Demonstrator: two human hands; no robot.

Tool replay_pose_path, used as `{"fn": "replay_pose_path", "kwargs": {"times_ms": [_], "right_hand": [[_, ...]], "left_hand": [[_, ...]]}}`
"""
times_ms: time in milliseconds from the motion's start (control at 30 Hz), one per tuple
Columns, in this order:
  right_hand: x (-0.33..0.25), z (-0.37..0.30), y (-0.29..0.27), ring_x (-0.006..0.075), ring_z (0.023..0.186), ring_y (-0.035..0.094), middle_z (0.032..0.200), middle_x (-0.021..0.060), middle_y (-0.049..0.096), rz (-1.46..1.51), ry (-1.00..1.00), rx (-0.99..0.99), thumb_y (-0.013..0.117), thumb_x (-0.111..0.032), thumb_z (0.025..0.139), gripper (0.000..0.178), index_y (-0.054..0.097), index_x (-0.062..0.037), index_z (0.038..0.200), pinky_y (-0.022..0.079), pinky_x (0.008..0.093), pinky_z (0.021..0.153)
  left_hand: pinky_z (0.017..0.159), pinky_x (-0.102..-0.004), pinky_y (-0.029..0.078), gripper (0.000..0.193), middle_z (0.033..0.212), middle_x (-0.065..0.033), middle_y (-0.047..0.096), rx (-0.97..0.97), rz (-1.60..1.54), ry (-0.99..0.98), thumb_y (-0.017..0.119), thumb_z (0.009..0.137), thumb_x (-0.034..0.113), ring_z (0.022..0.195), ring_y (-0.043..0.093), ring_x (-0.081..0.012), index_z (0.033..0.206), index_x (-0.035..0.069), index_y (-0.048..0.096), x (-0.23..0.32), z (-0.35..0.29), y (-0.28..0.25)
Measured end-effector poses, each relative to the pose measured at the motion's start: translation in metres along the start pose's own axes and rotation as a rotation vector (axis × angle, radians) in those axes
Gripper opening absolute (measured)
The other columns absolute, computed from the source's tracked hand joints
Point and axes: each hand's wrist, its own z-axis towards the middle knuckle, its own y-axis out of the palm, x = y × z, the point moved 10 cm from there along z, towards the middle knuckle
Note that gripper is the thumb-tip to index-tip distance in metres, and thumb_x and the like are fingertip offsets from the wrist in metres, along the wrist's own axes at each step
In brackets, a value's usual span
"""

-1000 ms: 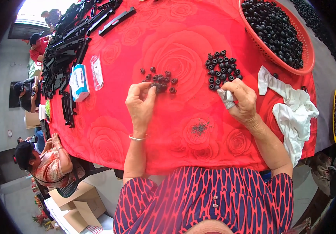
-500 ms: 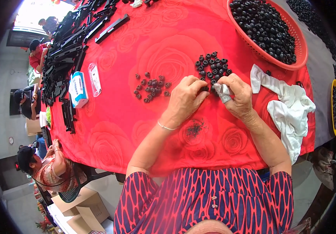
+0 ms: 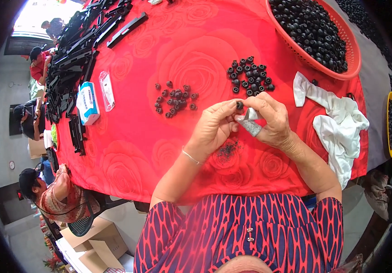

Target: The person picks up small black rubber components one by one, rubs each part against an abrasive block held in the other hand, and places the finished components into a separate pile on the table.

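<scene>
My left hand (image 3: 213, 128) pinches a small round black part (image 3: 239, 105) between thumb and fingertips. My right hand (image 3: 275, 122) is closed right beside it, its thumb wrapped in grey tape (image 3: 251, 127). A pale, shiny piece (image 3: 251, 113) shows between that thumb and the index finger; whether it is a tool or more wrapping, I cannot make out. Just beyond my hands lies a cluster of similar black parts (image 3: 250, 77). Another, smaller group (image 3: 176, 101) is off to the left. Fine black scraps (image 3: 227, 149) are scattered on the cloth below my hands.
A red plastic basket (image 3: 353, 63) heaped with black parts stands at the far right. White cloth (image 3: 341, 123) lies right of my right arm. Long black pieces (image 3: 70, 61), a blue-and-white box (image 3: 88, 103) and a clear packet (image 3: 106, 91) are on the left. Co-workers (image 3: 55, 191) sit beyond.
Both hands have drawn back from the far cluster toward me and come together. The black part is now raised at my left fingertips, beside my right thumb and index finger.
</scene>
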Motion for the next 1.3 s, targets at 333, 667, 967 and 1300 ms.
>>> {"fn": "replay_pose_path", "kwargs": {"times_ms": [333,667,967,1300], "right_hand": [[-0.017,0.001,0.01,0.0243,0.06,0.056,0.071,0.0081,0.054,0.018,-0.101,-0.151,0.072,-0.004,0.057,0.039,0.06,-0.0031,0.094,0.045,0.0336,0.052],[-0.031,0.0,0.011,0.0214,0.057,0.054,0.068,0.007,0.053,0.029,-0.169,-0.093,0.071,-0.005,0.059,0.044,0.062,-0.0007,0.102,0.043,0.033,0.049],[-0.038,-0.007,0.005,0.0202,0.053,0.05,0.07,0.0069,0.054,-0.151,-0.254,-0.03,0.07,-0.008,0.057,0.044,0.062,0.0028,0.099,0.04,0.0316,0.047],[-0.014,0.006,-0.002,0.0209,0.062,0.054,0.081,0.0126,0.053,0.053,0.081,-0.088,0.065,-0.008,0.076,0.038,0.052,0.003,0.11,0.043,0.0288,0.054]], "left_hand": [[0.051,-0.0206,0.044,0.013,0.076,-0.0054,0.062,-0.132,0.284,-0.151,0.062,0.084,0.007,0.059,0.055,-0.0086,0.093,-0.002,0.062,0.006,-0.013,0.006],[0.053,-0.0204,0.045,0.014,0.08,-0.0069,0.062,-0.167,0.202,-0.108,0.062,0.084,0.006,0.061,0.055,-0.0094,0.095,-0.003,0.062,-0.001,-0.024,0.005],[0.057,-0.0232,0.047,0.018,0.086,-0.0078,0.063,-0.024,-0.041,-0.017,0.058,0.086,0.007,0.066,0.057,-0.0128,0.102,-0.002,0.062,-0.012,-0.022,-0.001],[0.06,-0.0244,0.047,0.02,0.089,-0.0062,0.063,-0.012,-0.112,-0.002,0.056,0.088,0.009,0.073,0.056,-0.0118,0.105,0.0,0.061,-0.006,-0.026,0.004]]}}
